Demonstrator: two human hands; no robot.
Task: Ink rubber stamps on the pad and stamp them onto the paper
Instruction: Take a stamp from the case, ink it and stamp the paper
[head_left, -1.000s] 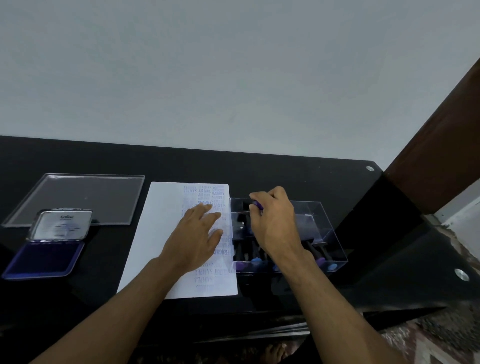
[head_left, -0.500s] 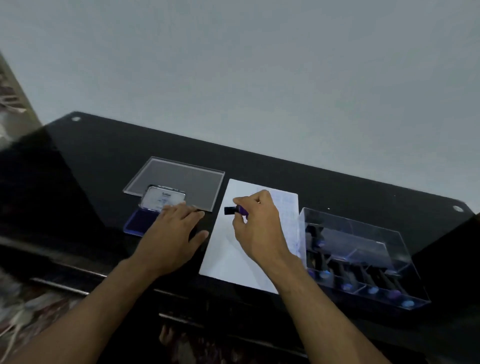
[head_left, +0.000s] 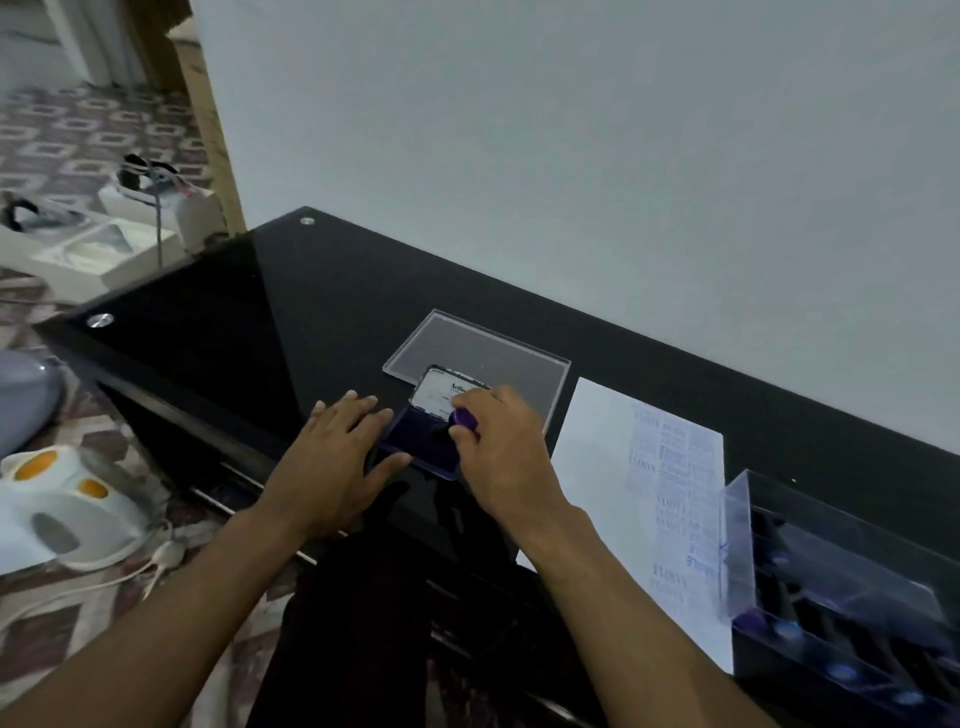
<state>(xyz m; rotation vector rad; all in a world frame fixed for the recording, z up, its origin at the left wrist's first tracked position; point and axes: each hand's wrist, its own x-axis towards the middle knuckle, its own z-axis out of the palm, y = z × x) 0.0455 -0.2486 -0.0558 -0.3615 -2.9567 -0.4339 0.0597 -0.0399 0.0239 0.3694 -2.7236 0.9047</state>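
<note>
Since half a second ago the right hand (head_left: 501, 452) has carried the small purple-handled rubber stamp (head_left: 464, 419) from over the one white paper sheet (head_left: 641, 499) onto the open blue ink pad (head_left: 415, 441), fingers pinching it. The left hand (head_left: 337, 457), fingers straight, now steadies the pad's left edge on the glossy black table (head_left: 291, 312).

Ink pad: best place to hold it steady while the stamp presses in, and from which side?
Probably the ink pad's near-left rim, from the left. The right hand holds the stamp down on the inked well from the right, and the open lid stands along the far edge, so only the left and near sides are free. The left hand already lies flat there, thumb at the near edge.
</note>
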